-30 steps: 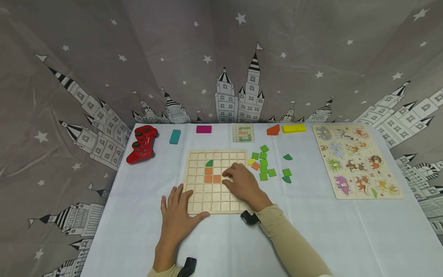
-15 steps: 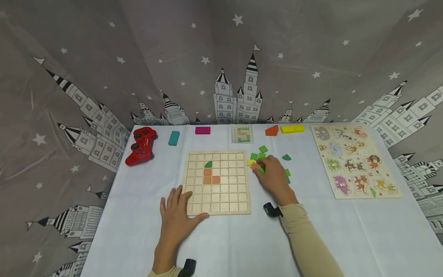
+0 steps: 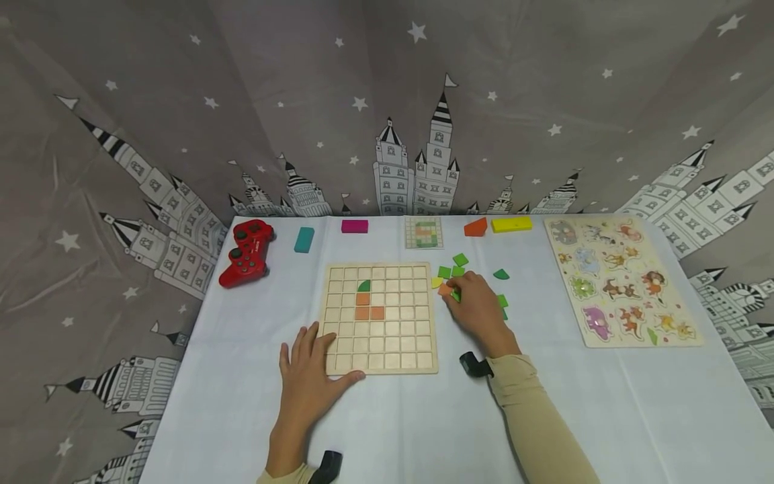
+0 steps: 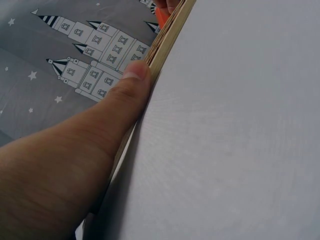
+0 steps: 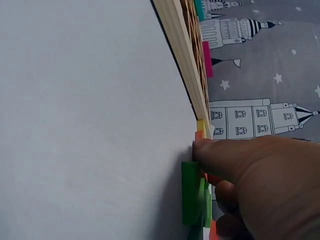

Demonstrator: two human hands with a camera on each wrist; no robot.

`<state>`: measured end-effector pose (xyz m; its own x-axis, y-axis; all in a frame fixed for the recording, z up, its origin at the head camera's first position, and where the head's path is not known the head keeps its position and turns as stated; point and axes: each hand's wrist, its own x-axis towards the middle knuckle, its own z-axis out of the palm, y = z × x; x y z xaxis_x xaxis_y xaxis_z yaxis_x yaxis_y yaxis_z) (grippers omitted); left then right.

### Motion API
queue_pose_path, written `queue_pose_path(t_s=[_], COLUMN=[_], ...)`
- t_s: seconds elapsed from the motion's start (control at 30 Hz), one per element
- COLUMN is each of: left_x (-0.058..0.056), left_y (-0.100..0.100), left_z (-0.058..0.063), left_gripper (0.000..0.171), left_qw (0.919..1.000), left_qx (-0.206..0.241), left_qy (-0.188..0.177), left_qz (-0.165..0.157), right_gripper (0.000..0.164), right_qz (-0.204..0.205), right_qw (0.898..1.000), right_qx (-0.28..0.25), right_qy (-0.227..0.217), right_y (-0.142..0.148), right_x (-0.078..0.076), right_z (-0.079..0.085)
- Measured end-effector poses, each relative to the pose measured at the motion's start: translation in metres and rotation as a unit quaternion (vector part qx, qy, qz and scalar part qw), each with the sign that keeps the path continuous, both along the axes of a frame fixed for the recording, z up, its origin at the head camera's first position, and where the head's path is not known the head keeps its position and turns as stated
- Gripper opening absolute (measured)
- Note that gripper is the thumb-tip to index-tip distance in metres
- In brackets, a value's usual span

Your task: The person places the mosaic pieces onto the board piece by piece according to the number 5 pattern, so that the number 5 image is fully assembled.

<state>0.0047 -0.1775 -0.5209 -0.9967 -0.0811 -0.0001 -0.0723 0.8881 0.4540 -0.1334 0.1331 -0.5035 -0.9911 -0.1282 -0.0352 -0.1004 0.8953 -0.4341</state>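
Observation:
A wooden grid board (image 3: 385, 345) lies on the white table. In it sit a dark green quarter-round tile (image 3: 364, 286) and several orange squares (image 3: 362, 313). My left hand (image 3: 308, 380) rests spread at the board's near left corner, its thumb (image 4: 136, 70) against the front edge in the left wrist view. Right of the board, my right hand (image 3: 480, 310) pinches a loose orange tile (image 3: 444, 290) with curled fingers, the thumb right at its edge in the right wrist view. Green square tiles (image 3: 457, 271) lie around that hand, some hidden under it. A yellow tile (image 3: 436, 283) is beside the orange one.
A pattern card (image 3: 424, 232) lies behind the board, among a magenta block (image 3: 355, 226), teal block (image 3: 304, 240), orange block (image 3: 476, 227) and yellow block (image 3: 511, 224). A red game controller (image 3: 246, 253) is at left, an animal puzzle board (image 3: 623, 282) at right.
My right hand has moved right, off the grid board to the loose tiles, and has stayed there since half a second ago. The left hand has kept its place.

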Motion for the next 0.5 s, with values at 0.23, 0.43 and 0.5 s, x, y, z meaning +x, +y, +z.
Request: queue_pose_path(t_s=[0.23, 0.43, 0.5], left_x=[-0.001, -0.001, -0.001], left_y=[0.000, 0.000, 0.001], left_z=[0.000, -0.001, -0.001], left_gripper=[0.098, 0.098, 0.097], left_qw=[1.0000, 1.0000, 0.9999], left_qx=[0.001, 0.001, 0.001], left_qy=[-0.002, 0.006, 0.013], left_qz=[-0.003, 0.001, -0.001], right_gripper=[0.036, 0.035, 0.033], right_qz=[0.005, 0.070, 0.098], right_qw=[1.000, 0.997, 0.994], right_qx=[0.016, -0.029, -0.035], right_qy=[0.012, 0.026, 0.020], right_y=[-0.007, -0.032, -0.043], right_x=[0.006, 0.018, 0.022], right_z=[-0.001, 0.006, 0.010])
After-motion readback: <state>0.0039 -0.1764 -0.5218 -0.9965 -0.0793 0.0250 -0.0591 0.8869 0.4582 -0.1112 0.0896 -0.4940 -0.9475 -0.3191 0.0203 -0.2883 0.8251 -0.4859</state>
